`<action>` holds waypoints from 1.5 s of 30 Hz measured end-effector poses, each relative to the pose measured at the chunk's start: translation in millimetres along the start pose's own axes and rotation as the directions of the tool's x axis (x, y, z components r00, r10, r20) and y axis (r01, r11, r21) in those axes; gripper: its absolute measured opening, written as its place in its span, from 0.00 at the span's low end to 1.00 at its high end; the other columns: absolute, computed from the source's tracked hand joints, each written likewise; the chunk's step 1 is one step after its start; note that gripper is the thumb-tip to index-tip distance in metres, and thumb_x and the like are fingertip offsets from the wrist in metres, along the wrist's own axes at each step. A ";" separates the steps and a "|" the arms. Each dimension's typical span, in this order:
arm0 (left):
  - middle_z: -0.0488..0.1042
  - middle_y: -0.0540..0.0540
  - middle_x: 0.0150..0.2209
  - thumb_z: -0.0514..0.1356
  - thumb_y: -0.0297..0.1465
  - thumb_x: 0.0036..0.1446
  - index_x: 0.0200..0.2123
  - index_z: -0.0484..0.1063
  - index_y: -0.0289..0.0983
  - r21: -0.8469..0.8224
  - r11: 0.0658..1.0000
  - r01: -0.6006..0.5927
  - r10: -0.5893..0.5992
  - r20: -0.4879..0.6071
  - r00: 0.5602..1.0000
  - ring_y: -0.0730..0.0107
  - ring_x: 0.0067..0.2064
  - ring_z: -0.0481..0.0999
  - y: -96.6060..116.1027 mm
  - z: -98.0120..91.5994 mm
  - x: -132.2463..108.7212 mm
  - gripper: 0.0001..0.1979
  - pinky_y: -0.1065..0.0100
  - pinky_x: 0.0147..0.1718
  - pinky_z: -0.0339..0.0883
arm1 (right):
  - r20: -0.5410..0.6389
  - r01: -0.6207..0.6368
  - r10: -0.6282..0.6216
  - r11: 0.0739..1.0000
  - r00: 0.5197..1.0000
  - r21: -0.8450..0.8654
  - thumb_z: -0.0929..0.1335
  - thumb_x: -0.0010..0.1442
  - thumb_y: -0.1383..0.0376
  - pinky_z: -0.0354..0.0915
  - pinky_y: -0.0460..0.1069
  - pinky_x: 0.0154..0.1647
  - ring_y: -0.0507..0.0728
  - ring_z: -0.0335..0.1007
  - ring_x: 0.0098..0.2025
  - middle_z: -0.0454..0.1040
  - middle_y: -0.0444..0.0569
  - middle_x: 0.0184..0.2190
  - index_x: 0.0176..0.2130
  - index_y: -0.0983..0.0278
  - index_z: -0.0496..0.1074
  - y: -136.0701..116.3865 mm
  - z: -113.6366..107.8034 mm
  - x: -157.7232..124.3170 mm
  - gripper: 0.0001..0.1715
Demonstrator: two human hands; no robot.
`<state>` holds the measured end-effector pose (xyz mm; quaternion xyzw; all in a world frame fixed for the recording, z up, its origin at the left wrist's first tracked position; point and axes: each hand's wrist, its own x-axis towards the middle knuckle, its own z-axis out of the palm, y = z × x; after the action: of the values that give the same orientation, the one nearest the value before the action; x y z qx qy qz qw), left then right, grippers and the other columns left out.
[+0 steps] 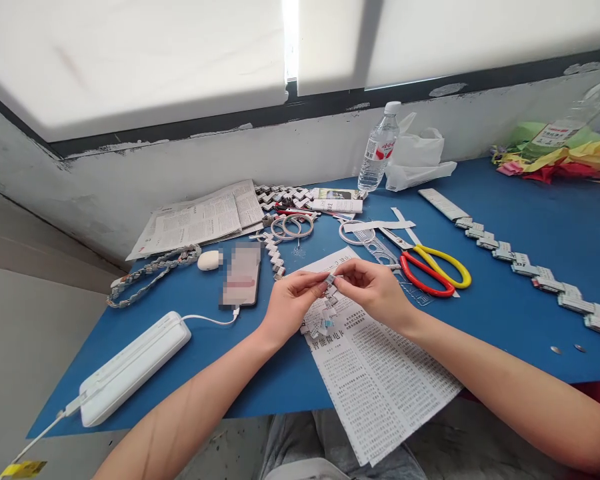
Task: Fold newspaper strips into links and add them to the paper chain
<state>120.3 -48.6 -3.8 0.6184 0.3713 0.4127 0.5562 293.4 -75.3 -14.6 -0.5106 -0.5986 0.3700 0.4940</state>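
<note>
The left hand (pixel 296 297) and right hand (pixel 375 293) are pinching a paper chain (pixel 326 323) above the near newspaper (pixel 380 383), several folds linked, remaining length unclear.

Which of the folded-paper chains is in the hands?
The chain over the newspaper nearest the person, pinched by left hand and right hand; neither holds the others.

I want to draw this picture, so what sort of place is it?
Probably a craft table against a wall. You can tell from the big scissors, the newspaper in the middle, and the zigzag paper chain on the right.
</note>
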 end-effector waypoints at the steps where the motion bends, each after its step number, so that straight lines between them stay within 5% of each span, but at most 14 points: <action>1: 0.78 0.45 0.36 0.66 0.29 0.50 0.36 0.81 0.40 0.002 1.000 0.005 -0.005 -0.009 1.000 0.66 0.38 0.76 0.2 0.8 0.0 0.08 0.67 0.38 0.71 | -0.023 0.026 -0.026 0.999 0.999 -0.034 0.69 0.56 0.63 0.61 0.48 0.24 0.52 0.64 0.25 0.71 0.45 0.25 0.32 0.63 0.73 -0.4 0.3 -0.2 0.05; 6: 0.79 0.45 0.36 0.67 0.30 0.48 0.34 0.82 0.39 -0.041 0.998 0.056 -0.058 -0.047 0.997 0.66 0.37 0.77 0.4 3.1 2.0 0.07 0.68 0.38 0.71 | -0.074 0.105 -0.118 0.982 0.990 -0.159 0.69 0.55 0.67 0.58 0.48 0.23 0.50 0.60 0.23 0.67 0.42 0.20 0.30 0.63 0.72 -2.4 1.3 0.1 0.03; 13: 0.81 0.45 0.34 0.70 0.33 0.45 0.36 0.81 0.38 -0.162 0.960 0.226 -0.245 -0.102 0.964 0.65 0.37 0.78 3.9 -4.3 5.8 0.12 0.65 0.42 0.70 | 0.055 0.004 -0.011 0.992 0.998 0.125 0.70 0.57 0.57 0.66 0.49 0.28 0.52 0.67 0.30 0.72 0.49 0.37 0.37 0.61 0.75 -7.5 -5.3 6.8 0.11; 21: 0.81 0.42 0.38 0.69 0.34 0.45 0.38 0.81 0.37 -0.191 0.949 0.250 -0.264 -0.050 0.963 0.63 0.41 0.77 8.9 -5.9 4.4 0.15 0.63 0.45 0.69 | 0.095 -0.026 0.005 0.976 0.995 0.215 0.69 0.58 0.58 0.66 0.50 0.28 0.53 0.67 0.29 0.73 0.46 0.31 0.46 0.60 0.73 -8.1 -6.5 5.9 0.16; 25: 0.81 0.43 0.36 0.69 0.33 0.45 0.37 0.81 0.37 -0.125 0.956 0.264 -0.272 -0.046 0.961 0.62 0.40 0.77 11.1 -4.7 3.7 0.13 0.63 0.43 0.69 | 0.094 0.027 -0.039 0.992 0.995 0.125 0.70 0.57 0.59 0.68 0.52 0.35 0.56 0.71 0.34 0.74 0.47 0.32 0.47 0.60 0.70 -9.1 -9.3 5.7 0.18; 40: 0.81 0.43 0.32 0.67 0.32 0.46 0.34 0.81 0.35 -0.006 0.970 0.245 -0.245 -0.039 0.969 0.60 0.38 0.78 13.9 -2.8 2.1 0.10 0.64 0.39 0.71 | 0.213 0.243 -0.203 0.952 0.956 -0.184 0.66 0.58 0.66 0.63 0.52 0.35 0.55 0.67 0.31 0.73 0.45 0.29 0.45 0.58 0.67 -10.9 -11.6 6.5 0.13; 45: 0.81 0.44 0.30 0.68 0.36 0.46 0.32 0.81 0.35 0.004 0.981 0.192 -0.191 -0.107 0.976 0.62 0.33 0.78 13.3 -3.2 3.8 0.11 0.64 0.37 0.72 | 0.155 0.015 -0.015 1.000 0.988 0.004 0.69 0.58 0.57 0.66 0.53 0.37 0.56 0.70 0.35 0.74 0.48 0.34 0.46 0.60 0.68 -8.2 -7.9 6.7 0.17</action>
<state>118.8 -45.3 10.0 0.5611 0.4612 0.3866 0.5683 299.1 -70.9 -3.5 -0.4751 -0.6386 0.4057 0.4493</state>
